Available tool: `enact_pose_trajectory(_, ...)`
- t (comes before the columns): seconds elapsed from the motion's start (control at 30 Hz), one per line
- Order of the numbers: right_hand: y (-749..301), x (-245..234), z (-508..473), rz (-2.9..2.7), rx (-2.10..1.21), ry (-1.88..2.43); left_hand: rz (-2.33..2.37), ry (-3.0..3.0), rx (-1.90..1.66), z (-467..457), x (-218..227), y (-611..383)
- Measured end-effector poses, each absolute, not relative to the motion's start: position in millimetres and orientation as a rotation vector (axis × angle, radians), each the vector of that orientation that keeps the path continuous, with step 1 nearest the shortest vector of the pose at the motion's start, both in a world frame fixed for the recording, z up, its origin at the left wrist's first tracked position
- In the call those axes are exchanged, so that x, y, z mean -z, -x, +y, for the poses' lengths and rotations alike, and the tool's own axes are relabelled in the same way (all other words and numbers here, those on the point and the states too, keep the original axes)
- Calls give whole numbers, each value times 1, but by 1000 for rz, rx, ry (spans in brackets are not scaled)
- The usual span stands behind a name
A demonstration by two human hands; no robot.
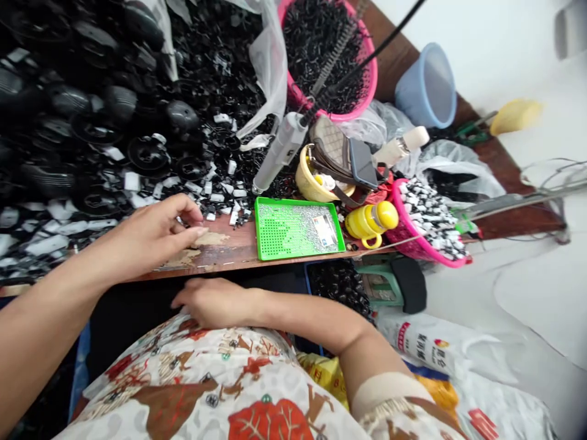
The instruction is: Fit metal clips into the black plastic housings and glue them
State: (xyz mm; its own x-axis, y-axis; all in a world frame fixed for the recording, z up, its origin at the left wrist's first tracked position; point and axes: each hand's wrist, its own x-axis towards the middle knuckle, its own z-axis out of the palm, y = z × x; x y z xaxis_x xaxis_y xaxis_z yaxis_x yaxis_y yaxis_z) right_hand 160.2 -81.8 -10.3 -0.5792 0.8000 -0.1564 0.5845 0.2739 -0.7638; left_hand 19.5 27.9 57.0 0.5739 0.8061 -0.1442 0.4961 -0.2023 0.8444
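My left hand [149, 235] hovers over the front edge of the wooden table [238, 244]. Its thumb and fingers are bent with a gap between them, and nothing shows in it. Close by lies a spread of small white plastic parts [215, 197] mixed with black ones. Below the table edge, my right hand [217, 302] is just above the patterned clothing [257, 366] on my lap. Its fingers are bent downward and partly hidden, so whether they hold anything cannot be seen. To the right of my left hand lies a green tray [275, 252] with many small metal pieces.
Black plastic parts [114, 104] pile up at the left. A grey electric screwdriver [282, 150] hangs above the tray. Around it stand a pink basket [373, 79], a yellow bottle [367, 221], a cream basket [305, 180] and another pink basket [408, 244] of white parts.
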Motion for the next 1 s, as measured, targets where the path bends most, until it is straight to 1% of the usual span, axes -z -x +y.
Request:
enact_pose_trajectory(0.1,-183,-1,-94,-2121,-1083,1219,1105,-2043,-332,28,-48,-25)
enact_pose_trajectory(0.17,-201,-12,-104,-1946,-966,1239,1064,-2137,-268,24,-41,-49)
enact_pose_trajectory(0.23,-216,-20,-108,-1831,-826,1276,1124,-2309,-245,21,-36,-76)
enact_pose_trajectory(0.37,-244,-20,-103,-1693,-530,1404,1270,-2540,-162,23,-30,-103)
enact_pose_trajectory(0.43,-256,-17,-96,-1646,-465,1456,1266,-2544,-105,25,-25,-98)
enact_pose_trajectory(0.5,-263,-17,-90,-1616,-464,1472,1233,-2453,-142,24,-20,-84)
enact_pose_trajectory(0.57,-262,-21,-83,-1596,-510,1453,1181,-2267,-284,20,-16,-68)
enact_pose_trajectory(0.67,-246,-26,-71,-1560,-627,1384,1090,-1758,-564,7,-14,-46)
enact_pose_trajectory(0.73,-229,-24,-61,-1546,-708,1316,1015,-1415,-660,-3,-17,-37)
enact_pose_trajectory(0.83,-205,-14,-51,-1577,-796,1239,914,-1143,-672,-16,-22,-28)
enact_pose_trajectory(1.0,-191,1,-48,-1468,-960,1270,947,-1078,-655,-18,-20,-12)
